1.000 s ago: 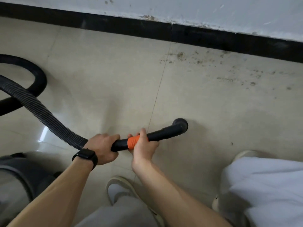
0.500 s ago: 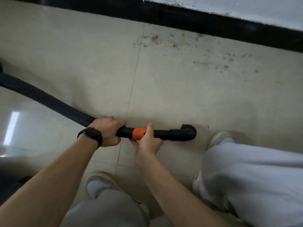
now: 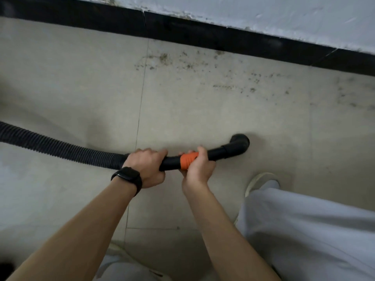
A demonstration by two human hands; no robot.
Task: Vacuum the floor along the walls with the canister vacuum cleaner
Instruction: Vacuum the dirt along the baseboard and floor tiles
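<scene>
A black ribbed vacuum hose (image 3: 60,148) runs in from the left and joins a rigid black handle pipe with an orange collar (image 3: 187,160). My left hand (image 3: 147,168), with a black watch on the wrist, grips the pipe where the hose ends. Just to its right, my right hand (image 3: 199,169) grips the pipe at the orange collar. The pipe's bent nozzle end (image 3: 239,144) points down at the beige tiled floor. Dark dirt specks (image 3: 223,78) lie scattered on the tile between the nozzle and the wall. The canister is out of view.
A black skirting board (image 3: 203,35) runs along the foot of the pale wall at the top. My right foot in a light shoe (image 3: 256,181) and my pale trouser leg (image 3: 314,230) stand right of the nozzle. My other leg shows at the bottom centre.
The view has swung back towards the wall. The nozzle has lifted its tip slightly farther from me and to the right, with both hands keeping their grip on the pipe.
</scene>
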